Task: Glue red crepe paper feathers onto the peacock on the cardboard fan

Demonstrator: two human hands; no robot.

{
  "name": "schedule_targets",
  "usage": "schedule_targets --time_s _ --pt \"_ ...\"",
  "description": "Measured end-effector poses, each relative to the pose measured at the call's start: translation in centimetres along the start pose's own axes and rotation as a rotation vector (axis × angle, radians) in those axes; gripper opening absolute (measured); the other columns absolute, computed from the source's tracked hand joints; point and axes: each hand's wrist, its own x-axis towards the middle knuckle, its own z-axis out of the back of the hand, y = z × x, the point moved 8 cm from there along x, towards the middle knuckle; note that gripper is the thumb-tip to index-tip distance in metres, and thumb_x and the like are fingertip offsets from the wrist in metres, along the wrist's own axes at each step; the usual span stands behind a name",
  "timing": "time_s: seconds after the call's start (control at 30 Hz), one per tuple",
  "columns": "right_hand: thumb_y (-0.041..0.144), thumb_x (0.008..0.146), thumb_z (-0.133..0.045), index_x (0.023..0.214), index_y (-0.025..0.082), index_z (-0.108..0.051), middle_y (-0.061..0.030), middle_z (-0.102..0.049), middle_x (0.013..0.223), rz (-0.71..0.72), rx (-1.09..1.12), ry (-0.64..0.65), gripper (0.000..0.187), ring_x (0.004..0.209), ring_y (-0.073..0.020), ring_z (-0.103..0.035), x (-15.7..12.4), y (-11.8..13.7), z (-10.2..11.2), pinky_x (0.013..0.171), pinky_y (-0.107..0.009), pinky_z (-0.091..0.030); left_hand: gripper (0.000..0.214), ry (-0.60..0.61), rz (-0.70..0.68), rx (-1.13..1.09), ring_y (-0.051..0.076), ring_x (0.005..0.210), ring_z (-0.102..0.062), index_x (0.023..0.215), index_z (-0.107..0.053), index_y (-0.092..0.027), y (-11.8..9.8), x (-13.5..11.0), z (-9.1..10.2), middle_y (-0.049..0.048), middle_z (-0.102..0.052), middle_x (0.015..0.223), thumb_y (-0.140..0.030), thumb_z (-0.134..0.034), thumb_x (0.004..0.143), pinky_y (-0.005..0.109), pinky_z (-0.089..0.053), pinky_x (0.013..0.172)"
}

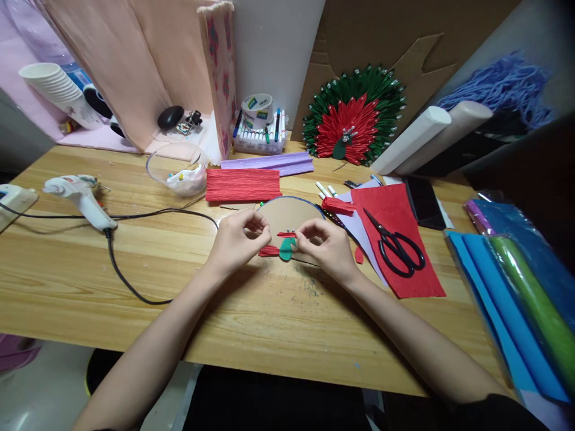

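Note:
My right hand pinches the end of a small red crepe paper strip above a cardboard disc. The strip points toward my left hand, whose thumb and fingers are pressed together; whatever they may hold is too small to make out. Between the hands, at the near part of the disc, lies a green bird-shaped cutout. Red crepe paper pieces lie to its left, partly under my left hand. A dark blue edging runs along the disc's far rim.
Black scissors rest on a red crepe sheet at right. A glue gun with its cord stands at left. Behind are folded red crepe paper, a clear bowl, markers and a red-green peacock.

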Motion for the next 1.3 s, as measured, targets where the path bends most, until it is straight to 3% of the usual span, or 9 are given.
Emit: schedule_targets --time_s 0.2,0.33,0.43,0.57,0.7,0.93,1.3 --pt "0.025 0.076 -0.06 0.075 0.017 -0.059 -0.0017 -0.061 0.072 0.016 0.011 0.033 0.008 0.065 -0.0127 -0.057 -0.2 0.2 -0.5 0.059 -0.025 -0.048 0.007 0.097 -0.035 -0.049 0.011 0.067 -0.057 0.073 -0.06 -0.015 -0.6 -0.6 -1.7 0.0017 -0.062 0.071 -0.02 -0.056 0.073 0.02 -0.047 0.059" --pt "0.026 0.077 -0.06 0.075 0.017 -0.059 -0.0021 -0.06 0.073 0.007 0.022 0.022 0.009 0.065 -0.013 -0.057 -0.2 0.1 -0.3 0.06 -0.025 -0.048 0.006 0.056 -0.022 -0.011 0.01 0.062 -0.053 0.071 -0.059 -0.015 -0.4 -0.5 -1.5 0.0006 -0.059 0.068 -0.019 -0.055 0.073 0.019 -0.043 0.056" --pt "0.028 0.077 -0.06 0.074 0.017 -0.059 -0.0018 -0.06 0.07 -0.037 0.064 0.003 0.012 0.062 -0.0128 -0.056 0.0 -0.3 -0.1 0.058 -0.025 -0.047 0.013 0.052 0.058 -0.05 0.01 0.06 -0.053 0.074 -0.06 -0.014 0.3 -0.4 -1.5 0.0012 -0.06 0.069 -0.026 -0.056 0.075 0.02 -0.043 0.056" --pt "0.031 0.076 -0.061 0.076 0.017 -0.06 -0.0016 -0.061 0.07 -0.095 0.161 0.023 0.014 0.06 -0.0128 -0.057 0.1 -0.8 -0.4 0.057 -0.026 -0.048 0.026 0.174 0.181 -0.211 0.012 0.061 -0.056 0.073 -0.061 -0.013 1.3 -0.8 -3.1 0.0032 -0.063 0.069 -0.038 -0.053 0.079 0.023 -0.045 0.057" --pt "0.032 0.074 -0.064 0.076 0.017 -0.061 -0.0019 -0.062 0.072 -0.114 0.223 0.039 0.016 0.064 -0.0134 -0.059 0.2 -0.8 -0.7 0.06 -0.026 -0.048 0.03 0.166 0.268 -0.335 0.013 0.063 -0.059 0.076 -0.061 -0.012 2.0 -1.2 -3.9 0.0047 -0.064 0.071 -0.042 -0.056 0.077 0.025 -0.047 0.059" --pt "0.032 0.069 -0.069 0.074 0.017 -0.061 -0.0015 -0.063 0.072 -0.197 0.331 0.085 0.017 0.067 -0.0134 -0.059 0.5 -1.8 -1.1 0.064 -0.027 -0.048 0.029 0.169 0.354 -0.458 0.014 0.064 -0.061 0.078 -0.062 -0.011 2.5 -1.3 -4.3 0.0057 -0.065 0.073 -0.039 -0.063 0.071 0.024 -0.048 0.059" --pt "0.031 0.064 -0.073 0.076 0.017 -0.059 -0.0006 -0.062 0.075 -0.27 0.44 0.108 0.023 0.067 -0.0116 -0.061 0.4 -2.7 -1.7 0.064 -0.025 -0.051 0.024 0.231 0.356 -0.473 0.012 0.063 -0.059 0.075 -0.062 -0.011 2.3 -1.4 -4.8 0.0056 -0.065 0.072 -0.034 -0.064 0.071 0.023 -0.047 0.06"
